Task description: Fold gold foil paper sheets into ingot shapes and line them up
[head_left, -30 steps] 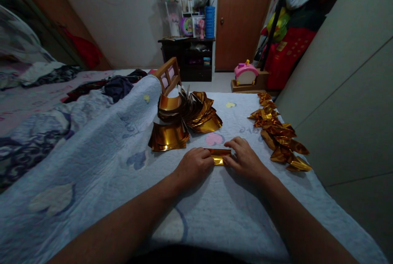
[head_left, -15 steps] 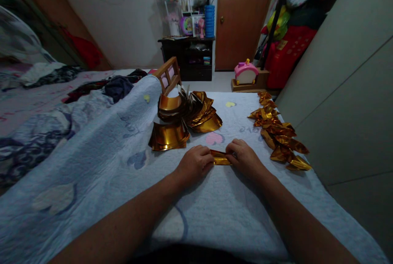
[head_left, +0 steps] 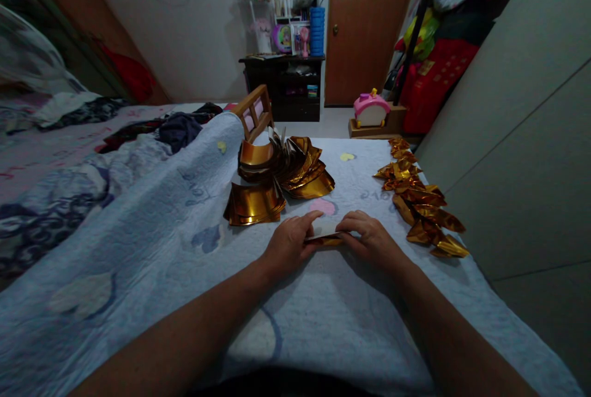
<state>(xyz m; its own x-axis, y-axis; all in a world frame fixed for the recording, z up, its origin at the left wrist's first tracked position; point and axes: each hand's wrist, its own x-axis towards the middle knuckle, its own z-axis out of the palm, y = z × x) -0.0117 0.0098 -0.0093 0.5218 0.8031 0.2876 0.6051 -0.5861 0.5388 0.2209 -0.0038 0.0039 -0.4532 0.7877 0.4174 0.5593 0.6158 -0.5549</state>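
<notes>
Between my hands is a sheet of gold foil paper [head_left: 325,236], partly folded, with a pale side showing on top and a gold strip along its near edge. My left hand [head_left: 290,238] grips its left end, the thumb and fingers bent around it. At the right end my right hand [head_left: 362,234] pinches the paper, its fingers covering that corner. Just beyond my left hand lie fanned stacks of flat gold foil sheets [head_left: 256,203]. To the right sits a row of folded gold foil pieces [head_left: 422,200], pointed at their ends.
A light blue quilted cover [head_left: 332,311] with heart shapes lies under everything. A small wooden chair back [head_left: 253,112] rises behind the stacks. Clothes [head_left: 180,131] are heaped on the bed at left. A grey cabinet panel [head_left: 526,157] borders the right side.
The paper has turned from showing its gold face to showing a pale side. My left fingers have opened somewhat and shifted left; the right hand has moved only slightly.
</notes>
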